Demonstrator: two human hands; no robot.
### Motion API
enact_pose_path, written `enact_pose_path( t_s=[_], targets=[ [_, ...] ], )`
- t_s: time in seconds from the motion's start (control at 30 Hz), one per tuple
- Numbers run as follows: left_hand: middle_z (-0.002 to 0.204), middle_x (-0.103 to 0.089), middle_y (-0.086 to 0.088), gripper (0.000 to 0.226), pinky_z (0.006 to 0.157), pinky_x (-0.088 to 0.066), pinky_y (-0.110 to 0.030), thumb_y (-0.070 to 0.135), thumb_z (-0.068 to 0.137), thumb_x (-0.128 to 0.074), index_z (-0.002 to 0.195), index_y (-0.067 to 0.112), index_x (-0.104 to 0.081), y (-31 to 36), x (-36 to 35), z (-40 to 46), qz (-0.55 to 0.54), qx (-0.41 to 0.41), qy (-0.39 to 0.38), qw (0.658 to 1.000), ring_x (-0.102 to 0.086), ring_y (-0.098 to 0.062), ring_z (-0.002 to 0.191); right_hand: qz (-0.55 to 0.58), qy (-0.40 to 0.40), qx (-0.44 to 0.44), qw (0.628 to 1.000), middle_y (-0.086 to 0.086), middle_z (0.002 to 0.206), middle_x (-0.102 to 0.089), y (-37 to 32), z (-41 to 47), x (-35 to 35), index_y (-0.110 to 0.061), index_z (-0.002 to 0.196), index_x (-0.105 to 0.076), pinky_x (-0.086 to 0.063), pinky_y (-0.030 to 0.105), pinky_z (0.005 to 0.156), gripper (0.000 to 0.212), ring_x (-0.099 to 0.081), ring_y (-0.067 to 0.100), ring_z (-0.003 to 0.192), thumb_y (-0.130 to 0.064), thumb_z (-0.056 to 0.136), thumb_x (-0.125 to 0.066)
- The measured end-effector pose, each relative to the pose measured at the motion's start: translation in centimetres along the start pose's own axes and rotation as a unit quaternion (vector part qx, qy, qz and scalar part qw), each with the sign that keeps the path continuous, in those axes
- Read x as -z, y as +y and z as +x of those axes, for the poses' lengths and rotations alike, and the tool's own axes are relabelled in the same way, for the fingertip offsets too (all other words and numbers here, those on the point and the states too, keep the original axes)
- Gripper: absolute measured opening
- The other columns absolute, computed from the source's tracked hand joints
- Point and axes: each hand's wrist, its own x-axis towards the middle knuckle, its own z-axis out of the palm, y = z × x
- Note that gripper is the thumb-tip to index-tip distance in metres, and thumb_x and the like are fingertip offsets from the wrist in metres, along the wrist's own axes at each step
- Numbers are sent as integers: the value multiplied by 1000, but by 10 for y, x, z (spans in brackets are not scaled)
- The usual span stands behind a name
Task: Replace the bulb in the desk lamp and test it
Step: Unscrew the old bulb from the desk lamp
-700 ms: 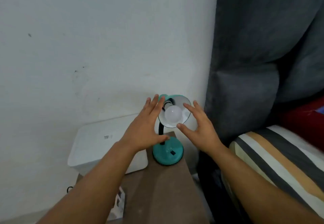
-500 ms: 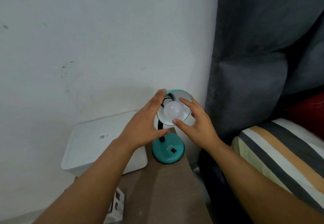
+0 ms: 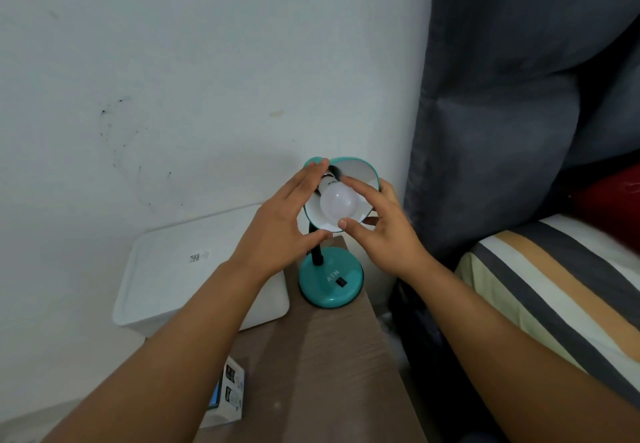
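Head view. A teal desk lamp (image 3: 330, 283) stands at the far end of a narrow brown table (image 3: 311, 366), close to the white wall (image 3: 173, 78). Its round base carries a black rocker switch (image 3: 341, 281) and raised letters. A black neck rises from the base to the teal shade (image 3: 349, 168), whose white inside faces up and toward the camera.

A white frosted bulb (image 3: 337, 204) sits in the socket inside the shade. It is unlit.

Left hand (image 3: 282, 224): fingers straight and together, lying along the left rim of the shade; the thumb reaches under the shade's near rim. The shade sits between fingers and thumb, but a firm grip cannot be confirmed.

Right hand (image 3: 384, 231): fingers spread and lightly bent about the bulb. The forefinger lies against the bulb's far right side and the thumb tip touches its near underside. The other fingers lie behind the shade's right rim. The hold looks like a loose pinch on the bulb.

Surroundings: a white lidded box (image 3: 194, 269) lies left of the table, against the wall, with a small printed code on its lid. A small printed carton (image 3: 230, 397) rests at the table's near left edge. A dark grey curtain (image 3: 519, 96) hangs to the right. A striped bed cover (image 3: 561, 290) lies at the right, with something red (image 3: 613, 200) beyond it.
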Motion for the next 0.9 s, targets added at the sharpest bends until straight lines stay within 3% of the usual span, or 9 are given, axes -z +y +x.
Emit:
enact_pose_path(
  t_s=[0.1,0.2,0.3,0.47,0.53,0.67,0.8,0.9],
  targets=[
    [162,-29,14,98,113,-19,-4,34,81,-81,157,36,-18,0,-1,-2,-14,5,2,1000,-28,-2,147,-20,-4,-10,1000,-9,141,-36,-2,-1,-1,-43,144,-39,-47,28,101,75,-41,-3,125,-27,83,-79],
    [163,-27,15,98,118,-30,-22,36,83,-80,157,38,-17,1,-1,-2,-9,2,-1,1000,-27,-2,148,-39,16,-22,999,-12,146,-34,-1,-1,-3,-36,146,-34,-49,31,101,89,-40,6,129,-35,74,-86],
    [163,-25,16,98,116,-37,-31,35,83,-80,158,37,-17,2,-2,-2,1,-6,-7,1000,-25,-3,149,-55,55,-31,996,-8,138,-42,-1,-1,-8,-31,137,-41,-52,38,99,81,-46,11,123,-37,71,-88],
    [164,-26,14,103,114,-41,-37,33,79,-82,159,37,-16,1,-1,-3,3,-3,-7,1000,-29,-7,149,-34,43,-10,998,-5,136,-42,-1,-2,-7,-36,134,-47,-54,42,96,65,-45,8,122,-26,80,-81],
    [163,-26,14,102,114,-42,-38,36,80,-81,158,39,-15,0,-1,-3,-2,-1,-5,1000,-31,-8,148,-21,25,-5,999,-6,139,-38,-1,-3,-6,-40,137,-43,-54,40,98,70,-43,8,125,-21,81,-80],
    [164,-26,14,98,112,-43,-41,41,83,-78,157,44,-13,0,-4,-3,-10,-1,0,1000,-31,-8,148,-36,30,-28,999,-8,143,-35,-2,-4,-10,-33,143,-34,-47,24,98,86,-40,9,128,-33,74,-86],
    [163,-26,14,103,113,-42,-40,34,80,-82,156,44,-13,1,-4,-3,-11,0,1,1000,-30,-7,148,-52,59,-36,996,-6,131,-44,-2,0,-10,-32,131,-48,-52,37,97,67,-47,11,117,-37,75,-84],
    [163,-27,15,106,113,-43,-39,29,78,-84,156,45,-13,0,-1,-3,-12,4,-3,1000,-33,-8,147,-22,37,-32,999,-4,133,-41,-2,-1,-11,-39,134,-47,-54,39,97,64,-44,10,122,-25,81,-80]
  ],
)
